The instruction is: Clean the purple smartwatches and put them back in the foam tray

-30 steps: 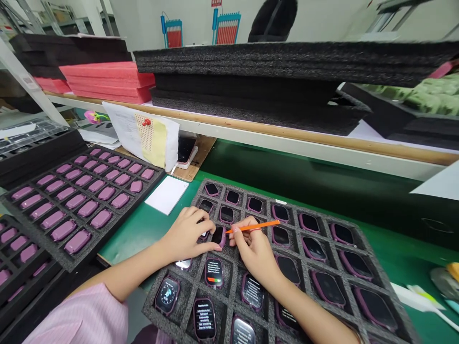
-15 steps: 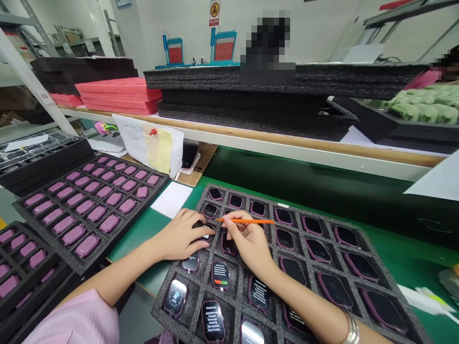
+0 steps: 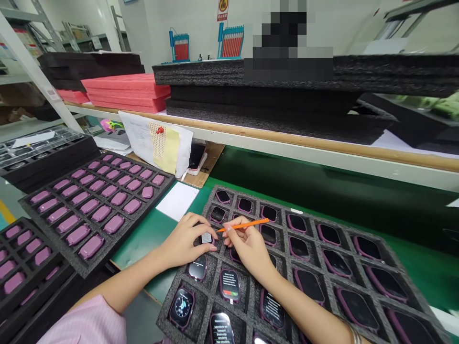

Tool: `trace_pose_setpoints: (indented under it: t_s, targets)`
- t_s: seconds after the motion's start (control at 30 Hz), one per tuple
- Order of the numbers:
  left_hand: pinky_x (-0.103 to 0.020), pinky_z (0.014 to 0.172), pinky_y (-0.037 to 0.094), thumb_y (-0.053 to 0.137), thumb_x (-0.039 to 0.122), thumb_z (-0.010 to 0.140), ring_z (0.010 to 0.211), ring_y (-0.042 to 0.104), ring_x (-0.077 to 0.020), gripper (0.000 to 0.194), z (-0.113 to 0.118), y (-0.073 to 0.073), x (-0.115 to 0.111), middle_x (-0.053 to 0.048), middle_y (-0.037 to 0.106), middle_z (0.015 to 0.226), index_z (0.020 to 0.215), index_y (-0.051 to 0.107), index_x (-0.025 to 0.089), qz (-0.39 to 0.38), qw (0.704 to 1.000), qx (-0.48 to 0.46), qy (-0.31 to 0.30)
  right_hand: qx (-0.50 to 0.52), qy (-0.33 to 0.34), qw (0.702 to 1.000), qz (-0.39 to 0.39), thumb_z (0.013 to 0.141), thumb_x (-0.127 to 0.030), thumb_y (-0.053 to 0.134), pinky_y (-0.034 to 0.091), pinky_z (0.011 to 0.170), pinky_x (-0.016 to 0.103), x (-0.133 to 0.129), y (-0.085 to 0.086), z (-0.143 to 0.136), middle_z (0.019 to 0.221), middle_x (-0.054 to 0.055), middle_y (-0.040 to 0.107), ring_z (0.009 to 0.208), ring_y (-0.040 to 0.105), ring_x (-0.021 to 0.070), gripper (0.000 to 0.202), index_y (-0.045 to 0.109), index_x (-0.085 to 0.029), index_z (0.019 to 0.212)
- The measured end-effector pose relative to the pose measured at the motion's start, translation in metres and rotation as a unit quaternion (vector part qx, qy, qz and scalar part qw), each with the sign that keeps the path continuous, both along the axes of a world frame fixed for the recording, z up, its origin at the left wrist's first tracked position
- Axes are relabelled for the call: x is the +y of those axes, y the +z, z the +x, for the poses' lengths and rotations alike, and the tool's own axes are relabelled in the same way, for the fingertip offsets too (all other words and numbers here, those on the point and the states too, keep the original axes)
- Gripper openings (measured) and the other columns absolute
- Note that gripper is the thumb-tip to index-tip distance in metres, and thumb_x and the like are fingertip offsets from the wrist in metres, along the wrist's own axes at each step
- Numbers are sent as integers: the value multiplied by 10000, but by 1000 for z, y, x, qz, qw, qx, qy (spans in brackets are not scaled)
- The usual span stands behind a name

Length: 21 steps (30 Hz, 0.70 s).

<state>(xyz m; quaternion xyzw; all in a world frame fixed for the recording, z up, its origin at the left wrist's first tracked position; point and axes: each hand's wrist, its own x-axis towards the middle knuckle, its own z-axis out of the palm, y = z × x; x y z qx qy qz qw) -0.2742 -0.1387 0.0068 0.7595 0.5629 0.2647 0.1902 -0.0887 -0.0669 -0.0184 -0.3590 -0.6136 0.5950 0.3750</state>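
A dark foam tray of purple-framed watches lies on the green table. My left hand is at its left side, fingers curved around one watch whose screen shows a light keypad-like grid. Fingers and thumb are apart at that watch's edges; whether they grip it cannot be made out. In my right hand is an orange stick, pinched between thumb and fingers, its tip beside the same watch. Nearer me, a watch shows a dial, and another shows text with a red and green bar.
Another foam tray of purple pieces lies at the left, with a smaller one beside it. White paper rests between the trays. Above the table runs a shelf bearing black foam and red foam.
The view has shifted, so the trays appear further right. The watch at my left hand now shows a light grid. The orange stick is tilted more, its far end higher.
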Motion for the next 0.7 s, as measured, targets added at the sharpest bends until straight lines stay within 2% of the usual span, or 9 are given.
trace_pose_setpoints:
  t_s: [0.1,0.27,0.4,0.5,0.7]
  targets:
    - [-422,1020,427,719,321,878,1134,536,-249,157,1,-4,-2,-60,621,1150,1014,691,249,2,1000,-22,18,-17,11,1000,8,804,-652,666,530,562,282,0,-1,-1,693,21,652,571,640,149,468,600,-191,844]
    - [-414,1032,438,701,308,888,1159,536,-243,155,-3,-9,-2,-63,619,1160,1007,639,231,-1,998,-61,6,-33,25,999,20,807,-659,660,526,573,284,0,-2,-2,702,27,662,579,642,150,474,615,-188,836]
    - [-423,1011,455,717,330,875,1146,542,-250,291,-6,-11,-2,-74,622,1160,1104,571,225,-9,996,-84,14,-30,30,999,17,806,-668,654,521,561,280,0,-2,-2,721,34,671,565,625,142,484,613,-187,842]
    - [-422,1004,461,751,290,842,1140,547,-249,387,-5,-13,-2,-72,617,1177,1162,543,230,-15,995,-95,27,-26,32,999,16,820,-650,650,518,554,276,0,-4,-3,739,42,685,563,623,139,468,616,-185,857]
    - [-431,1008,462,773,290,813,1137,557,-254,394,-6,-13,2,-64,627,1168,1144,566,236,-22,994,-102,31,-27,32,999,17,862,-588,624,520,533,272,2,-5,-3,759,53,713,552,629,138,394,580,-196,875]
